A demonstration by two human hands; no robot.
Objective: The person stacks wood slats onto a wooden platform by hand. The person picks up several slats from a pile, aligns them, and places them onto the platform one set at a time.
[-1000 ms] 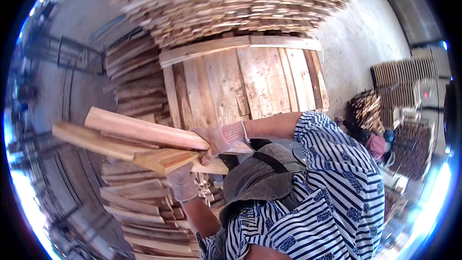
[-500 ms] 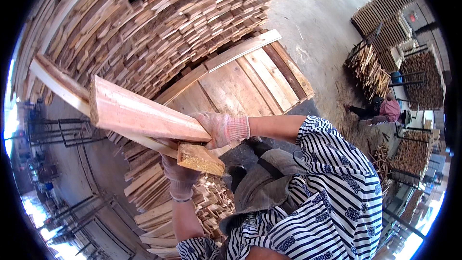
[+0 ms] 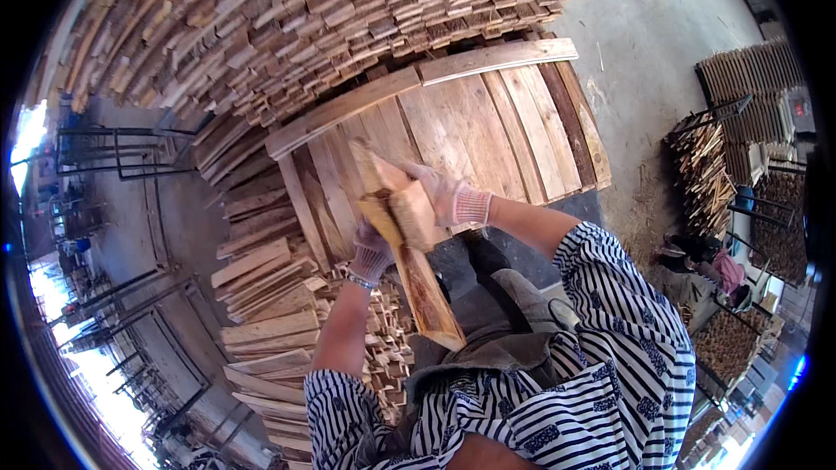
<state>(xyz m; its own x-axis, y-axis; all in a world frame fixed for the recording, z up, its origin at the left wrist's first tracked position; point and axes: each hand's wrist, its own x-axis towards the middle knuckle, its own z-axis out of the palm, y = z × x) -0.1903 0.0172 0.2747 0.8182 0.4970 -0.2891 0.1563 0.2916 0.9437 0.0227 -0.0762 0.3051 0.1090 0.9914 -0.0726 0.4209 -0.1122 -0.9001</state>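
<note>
Both of my hands wear pale work gloves and are closed on rough wooden boards in front of me. My left hand (image 3: 373, 252) grips the near side of a long board (image 3: 427, 296), whose lower end points toward my lap. My right hand (image 3: 446, 197) holds a shorter-looking reddish board (image 3: 414, 211) from its right side. The two boards cross or touch between my hands, and motion blurs their upper ends. Below them lies a layer of flat planks (image 3: 444, 135) set side by side, with a lengthwise board (image 3: 496, 63) along its far edge.
A tall stack of boards (image 3: 366, 9) rises beyond the planks. Uneven piles of boards (image 3: 261, 270) lie to the left. On the right are a bundle of sticks (image 3: 704, 170), stacked slats (image 3: 744, 78) and another person (image 3: 727, 270). Metal frames (image 3: 131, 152) stand at far left.
The boards have swung from pointing far left to a steeper angle, one end now toward my lap. Both hands have shifted in the view, and the view itself has turned leftward.
</note>
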